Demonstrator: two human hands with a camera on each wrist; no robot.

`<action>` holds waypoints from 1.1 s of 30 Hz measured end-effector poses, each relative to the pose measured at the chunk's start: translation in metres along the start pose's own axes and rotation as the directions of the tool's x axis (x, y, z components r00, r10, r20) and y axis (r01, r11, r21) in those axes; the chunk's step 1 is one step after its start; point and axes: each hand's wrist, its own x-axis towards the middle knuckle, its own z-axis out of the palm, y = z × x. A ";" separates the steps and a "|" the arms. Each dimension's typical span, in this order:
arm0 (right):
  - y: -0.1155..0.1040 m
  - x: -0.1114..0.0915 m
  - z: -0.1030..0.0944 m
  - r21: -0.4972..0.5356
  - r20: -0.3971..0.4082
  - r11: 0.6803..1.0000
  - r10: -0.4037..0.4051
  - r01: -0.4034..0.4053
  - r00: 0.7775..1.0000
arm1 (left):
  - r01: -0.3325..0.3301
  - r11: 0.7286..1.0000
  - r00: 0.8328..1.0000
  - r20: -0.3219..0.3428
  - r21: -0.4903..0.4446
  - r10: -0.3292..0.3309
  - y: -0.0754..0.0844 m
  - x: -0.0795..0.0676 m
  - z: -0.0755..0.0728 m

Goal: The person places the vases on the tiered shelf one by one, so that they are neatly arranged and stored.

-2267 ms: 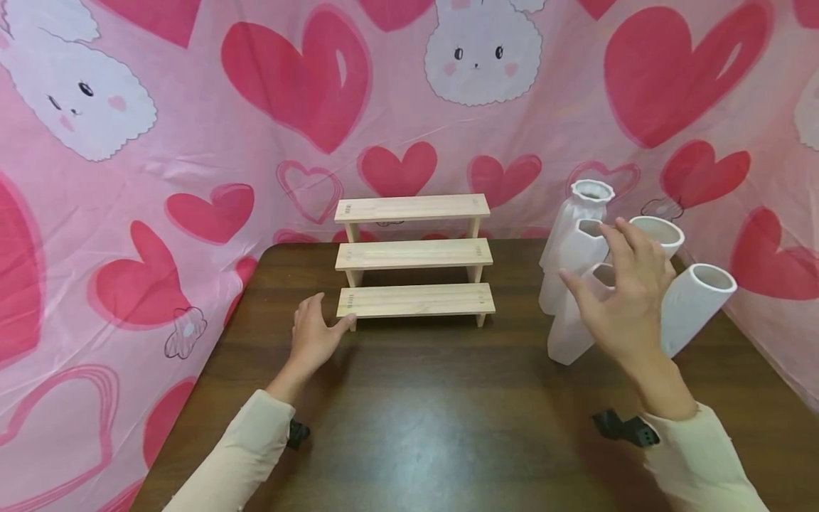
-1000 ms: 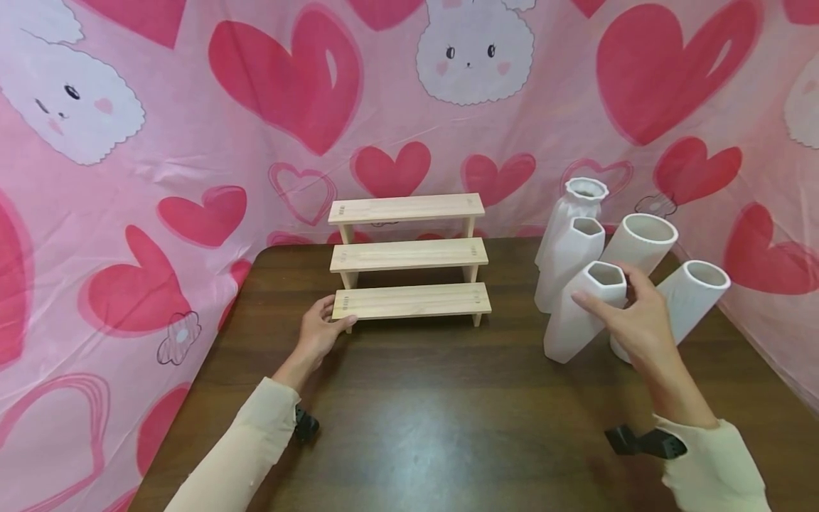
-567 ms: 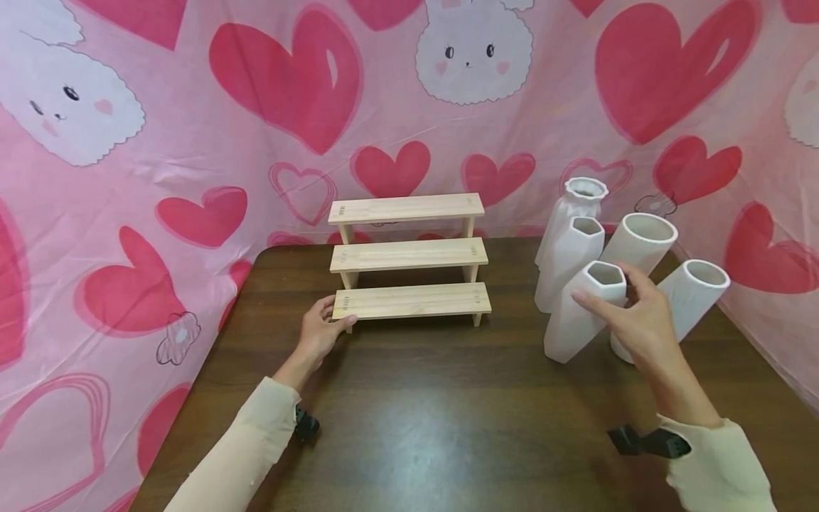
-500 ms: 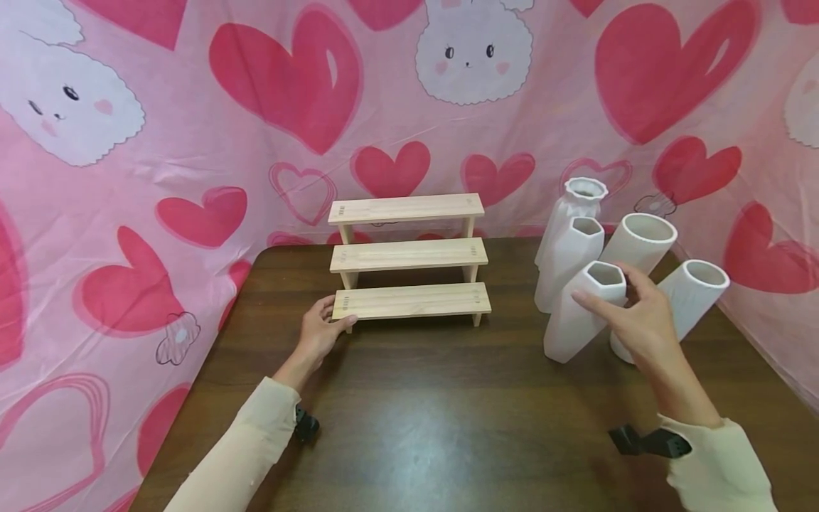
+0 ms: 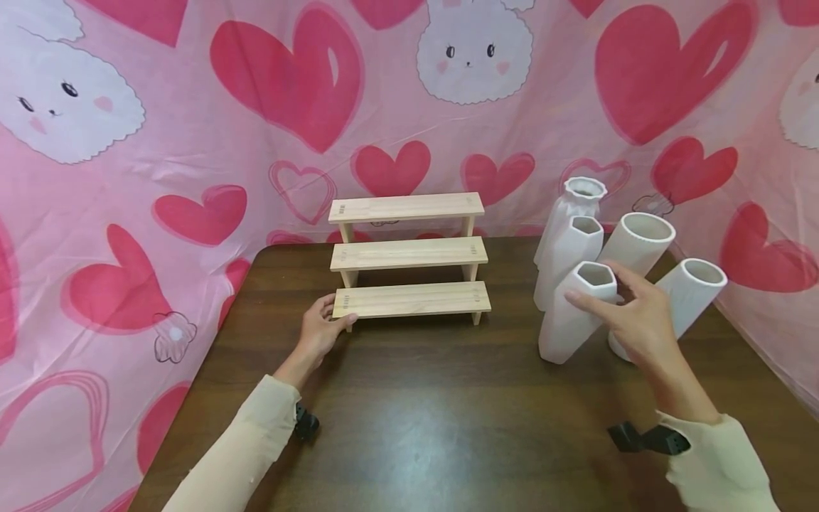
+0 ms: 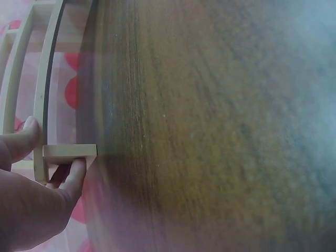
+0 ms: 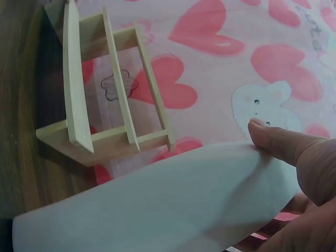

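A: Largest first. Backdrop?
B: Pink cloth printed with red hearts and white rabbits (image 5: 397, 92), hung behind and along both sides.
A: Next?
B: Dark brown wood-grain desk (image 5: 409, 384), glossy at the near middle.
A: On it?
B: Pale wooden three-step stand (image 5: 411, 299), upright toward the rear, lowest step nearest the person.
A: Vases?
B: Five, all white, grouped on the right side of the desk, well apart from the stand. Rear: scalloped-rim white vase (image 5: 569, 220). In front of it, rear six-sided white vase (image 5: 566, 274). To their right, wide round-mouthed white vase (image 5: 630, 249) and, nearer, slim round-mouthed white cylinder (image 5: 687, 299). Nearest, front six-sided white vase (image 5: 569, 327), the one in hand. Cannot tell whether its base touches the desk.
A: Hands?
B: Right-hand grip (image 5: 643, 320) pinches that front vase near the rim, thumb on the near face, fingers behind. Left-hand grip (image 5: 316, 328) pinches the lowest step's left end, thumb on top, fingers below against the leg.
A: Smallest?
B: Black device at the left wrist (image 5: 306, 424), another at the right wrist (image 5: 665, 439).
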 end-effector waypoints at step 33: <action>-0.071 0.017 0.039 0.204 0.126 0.974 -0.124 0.097 0.984 | 0.004 1.000 1.000 0.000 -0.002 -0.004 0.000 0.002 -0.001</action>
